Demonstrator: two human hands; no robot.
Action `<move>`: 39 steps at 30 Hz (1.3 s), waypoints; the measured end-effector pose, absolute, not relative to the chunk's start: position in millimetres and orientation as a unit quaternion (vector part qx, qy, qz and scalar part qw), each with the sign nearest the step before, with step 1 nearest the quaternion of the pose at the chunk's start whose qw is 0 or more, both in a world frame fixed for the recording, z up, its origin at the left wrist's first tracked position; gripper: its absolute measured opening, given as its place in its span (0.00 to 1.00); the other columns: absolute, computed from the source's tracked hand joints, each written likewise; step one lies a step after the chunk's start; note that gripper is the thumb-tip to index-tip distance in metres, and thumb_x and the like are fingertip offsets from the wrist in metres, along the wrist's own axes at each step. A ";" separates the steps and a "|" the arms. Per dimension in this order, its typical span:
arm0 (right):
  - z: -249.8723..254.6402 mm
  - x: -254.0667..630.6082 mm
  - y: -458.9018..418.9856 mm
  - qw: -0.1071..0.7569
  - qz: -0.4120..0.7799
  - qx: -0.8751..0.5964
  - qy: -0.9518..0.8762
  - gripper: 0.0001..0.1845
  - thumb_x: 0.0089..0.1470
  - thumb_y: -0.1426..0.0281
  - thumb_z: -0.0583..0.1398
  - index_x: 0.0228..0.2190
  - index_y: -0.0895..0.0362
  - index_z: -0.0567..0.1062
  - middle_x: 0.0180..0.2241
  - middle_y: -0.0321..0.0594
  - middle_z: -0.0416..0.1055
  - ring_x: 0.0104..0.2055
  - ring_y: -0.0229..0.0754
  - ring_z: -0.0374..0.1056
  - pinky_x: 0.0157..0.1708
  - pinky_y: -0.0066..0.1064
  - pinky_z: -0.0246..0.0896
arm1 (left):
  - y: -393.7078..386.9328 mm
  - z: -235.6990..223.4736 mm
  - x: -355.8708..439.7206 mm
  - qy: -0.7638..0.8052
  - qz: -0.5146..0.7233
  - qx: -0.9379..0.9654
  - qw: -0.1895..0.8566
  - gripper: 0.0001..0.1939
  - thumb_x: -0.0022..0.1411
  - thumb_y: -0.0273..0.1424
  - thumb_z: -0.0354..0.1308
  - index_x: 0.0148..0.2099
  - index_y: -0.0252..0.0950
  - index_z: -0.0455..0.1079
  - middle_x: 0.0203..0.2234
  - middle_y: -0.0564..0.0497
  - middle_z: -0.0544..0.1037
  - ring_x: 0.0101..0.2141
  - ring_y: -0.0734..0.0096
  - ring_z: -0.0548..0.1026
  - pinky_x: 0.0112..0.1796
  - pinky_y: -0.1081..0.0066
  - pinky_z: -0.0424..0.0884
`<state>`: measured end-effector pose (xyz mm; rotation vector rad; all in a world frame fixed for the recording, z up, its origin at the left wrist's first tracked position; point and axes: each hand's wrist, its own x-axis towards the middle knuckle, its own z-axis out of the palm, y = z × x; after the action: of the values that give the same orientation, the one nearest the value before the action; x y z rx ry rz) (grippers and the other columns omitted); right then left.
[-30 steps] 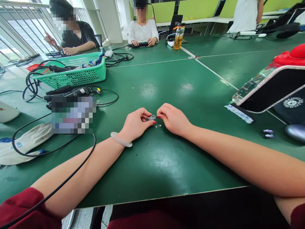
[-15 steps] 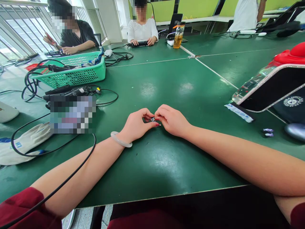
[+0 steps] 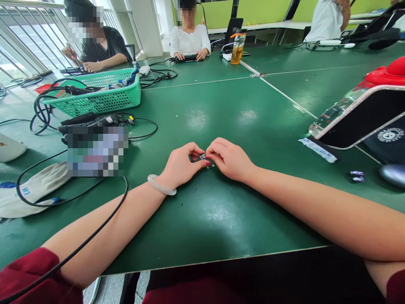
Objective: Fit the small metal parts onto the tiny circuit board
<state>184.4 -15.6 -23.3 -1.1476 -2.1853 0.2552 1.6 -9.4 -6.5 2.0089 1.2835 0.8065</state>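
Observation:
Both hands meet just above the green table (image 3: 215, 219), fingertips close together. My left hand (image 3: 183, 164), with a pale bangle (image 3: 161, 185) on the wrist, pinches a small dark-and-silver patterned piece (image 3: 203, 156) between thumb and fingers. Its kind is too small to make out. A little light metal end (image 3: 210, 166) sticks out below the left thumb tip. Curled in from the other side, my right hand (image 3: 229, 159) has its fingertips pressed together at the same piece. What lies between those fingertips is hidden.
To the left lie a white work glove (image 3: 41, 185), black cables and a green basket (image 3: 98, 101). On the right are a phone (image 3: 363, 116), a small white packet (image 3: 318, 150), a purple hair clip-like item (image 3: 357, 176) and a mouse (image 3: 394, 174). Other people sit beyond.
My hands stay nearly in place, with slight finger movement around the small piece. The metal end below the left thumb has turned a little. A person at the far left has lowered a hand.

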 end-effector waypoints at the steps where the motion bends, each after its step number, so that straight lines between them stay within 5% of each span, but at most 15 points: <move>1: -23.3 184.3 -15.7 0.327 0.096 -0.439 -0.831 0.08 0.60 0.72 0.53 0.32 0.56 0.71 0.36 0.40 0.68 0.36 0.39 0.65 0.35 0.29 0.58 | -8.6 -7.0 1.3 0.494 0.309 0.754 0.303 0.12 0.50 0.37 0.66 0.34 0.37 0.69 0.29 0.53 0.76 0.32 0.70 0.72 0.37 0.69 0.68; 11: -29.9 179.9 -13.8 0.221 0.099 -0.478 -0.844 0.12 0.58 0.64 0.59 0.42 0.55 0.75 0.37 0.39 0.70 0.34 0.39 0.66 0.33 0.30 0.57 | -3.2 -10.8 0.2 0.552 0.323 0.720 0.270 0.08 0.54 0.30 0.61 0.39 0.38 0.70 0.34 0.51 0.77 0.36 0.68 0.74 0.41 0.67 0.69; 17: -30.9 177.3 -6.9 0.227 0.117 -0.484 -0.837 0.07 0.57 0.67 0.60 0.31 0.55 0.77 0.33 0.38 0.70 0.34 0.38 0.65 0.34 0.29 0.56 | -0.8 -15.0 -0.1 0.554 0.326 0.716 0.273 0.09 0.55 0.31 0.61 0.40 0.38 0.69 0.34 0.50 0.77 0.36 0.68 0.73 0.40 0.66 0.69; 23: -25.7 180.8 -6.9 0.331 0.182 -0.476 -0.795 0.05 0.55 0.72 0.58 0.28 0.57 0.74 0.28 0.37 0.69 0.30 0.36 0.62 0.32 0.29 0.55 | 0.1 -15.6 0.2 0.541 0.342 0.711 0.291 0.09 0.54 0.34 0.62 0.38 0.37 0.69 0.32 0.50 0.77 0.34 0.69 0.73 0.38 0.66 0.68; 29: -23.2 183.5 -1.8 0.459 0.392 -0.434 -0.668 0.11 0.51 0.62 0.61 0.28 0.58 0.72 0.26 0.35 0.68 0.25 0.33 0.59 0.28 0.28 0.55 | -7.6 -9.4 4.4 0.485 0.368 0.730 0.310 0.11 0.50 0.35 0.65 0.33 0.37 0.67 0.31 0.52 0.77 0.33 0.70 0.71 0.37 0.67 0.67; 39: -19.3 183.9 -5.4 0.481 0.463 -0.376 -0.643 0.20 0.46 0.53 0.65 0.27 0.58 0.70 0.25 0.33 0.64 0.24 0.31 0.55 0.24 0.27 0.51 | -4.6 -13.0 4.5 0.407 0.410 0.677 0.457 0.14 0.49 0.36 0.66 0.32 0.36 0.64 0.28 0.53 0.76 0.28 0.75 0.70 0.32 0.71 0.66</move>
<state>183.9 -5.4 -19.3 -0.9160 -1.5675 1.1285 4.5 -4.6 -13.0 1.6674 1.0018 1.0096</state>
